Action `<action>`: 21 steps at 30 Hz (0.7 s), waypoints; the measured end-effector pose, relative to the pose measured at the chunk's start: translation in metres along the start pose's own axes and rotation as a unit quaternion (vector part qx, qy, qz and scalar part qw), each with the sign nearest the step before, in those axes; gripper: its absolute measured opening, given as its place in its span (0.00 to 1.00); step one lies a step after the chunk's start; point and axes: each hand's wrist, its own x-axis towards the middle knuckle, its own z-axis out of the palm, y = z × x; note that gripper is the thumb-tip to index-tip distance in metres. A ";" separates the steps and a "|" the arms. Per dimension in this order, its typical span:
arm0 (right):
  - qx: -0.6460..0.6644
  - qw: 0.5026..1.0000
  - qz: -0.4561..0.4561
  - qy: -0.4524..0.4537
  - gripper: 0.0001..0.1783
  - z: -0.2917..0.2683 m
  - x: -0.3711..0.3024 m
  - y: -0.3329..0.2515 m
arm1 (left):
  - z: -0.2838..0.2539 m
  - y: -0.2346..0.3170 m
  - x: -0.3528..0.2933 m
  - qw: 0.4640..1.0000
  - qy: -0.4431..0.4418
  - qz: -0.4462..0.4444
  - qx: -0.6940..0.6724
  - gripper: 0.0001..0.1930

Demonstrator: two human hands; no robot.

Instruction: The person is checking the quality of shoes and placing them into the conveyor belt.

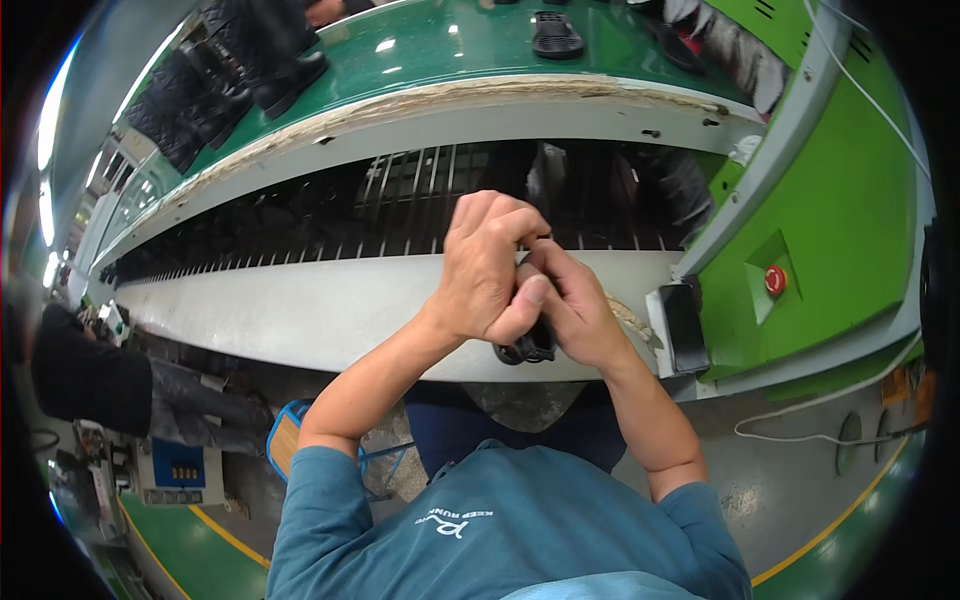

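Observation:
Both my hands meet over the pale ledge in front of me, closed round a black object [526, 346]. Its rounded lower end, with what look like openings, shows below my fingers; the rest is covered, so its exact kind cannot be made out. My left hand [488, 268] is curled over it from above, thumb pressed down against it. From the other side my right hand [580, 308] grips it with bent fingers, touching the left hand. Just beyond the hands lies a rack of metal rollers [410, 190] with dark items among and under the bars.
Behind the rollers runs a green belt [430, 50] bearing black boots [262, 50] and a black sole [557, 36]. On the right stands a green machine housing [800, 230] with a red push button [775, 281]. A black box [680, 328] sits at the ledge's right end. Another person [95, 375] stands left.

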 end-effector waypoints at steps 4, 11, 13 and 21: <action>0.142 0.985 0.099 -0.023 0.18 0.005 0.001 0.004 | -0.009 0.000 -0.005 1.000 0.009 -0.027 0.003 0.23; 0.327 0.935 0.131 0.042 0.21 0.022 0.004 -0.002 | 0.002 -0.003 -0.018 0.991 0.076 -0.090 -0.056 0.03; 0.361 0.918 0.157 0.050 0.24 0.021 -0.003 0.016 | 0.003 0.002 -0.017 0.987 0.104 -0.108 -0.059 0.05; 0.046 0.965 0.231 0.116 0.33 0.021 -0.074 0.110 | -0.017 0.052 -0.013 0.994 0.026 -0.022 -0.105 0.03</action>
